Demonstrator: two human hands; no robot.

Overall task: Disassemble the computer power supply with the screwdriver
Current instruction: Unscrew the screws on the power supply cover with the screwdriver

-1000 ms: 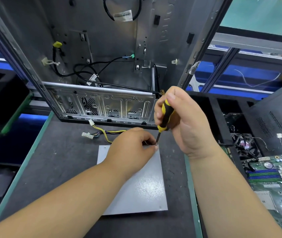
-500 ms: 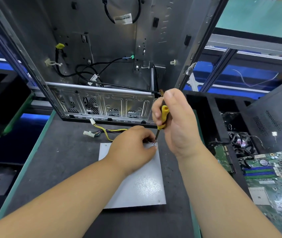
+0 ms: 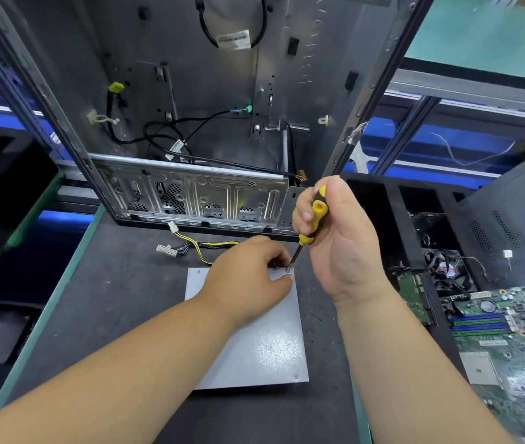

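Lifting slightly since a moment ago, the right hand [image 3: 341, 241] is gripping the yellow-and-black screwdriver [image 3: 310, 224] with fingers curled round its handle, thumb up, while the thin shaft is slanting down to a screw [image 3: 287, 270] at the far right corner of the power supply [image 3: 264, 344]. The left hand [image 3: 248, 280] is resting on that grey metal box, fingers curled and pressing at the same corner beside the screwdriver tip; whether they are pinching anything cannot be told. The power supply is lying flat on the dark bench mat [image 3: 120, 302], its near edge and right edge both showing bare mat alongside, its far edge close to a bundle of yellow and black wires [image 3: 203, 248] ending in white plugs. Just behind the wires, an open computer case [image 3: 190, 200] is standing upright, its perforated rear panel facing the person. Bare mat is lying to the left, up to the bench's green edge [image 3: 62, 283]. To the right, beyond the mat's edge, a green circuit board [image 3: 511, 331] and a black fan [image 3: 447, 270] are sitting in a dark tray.
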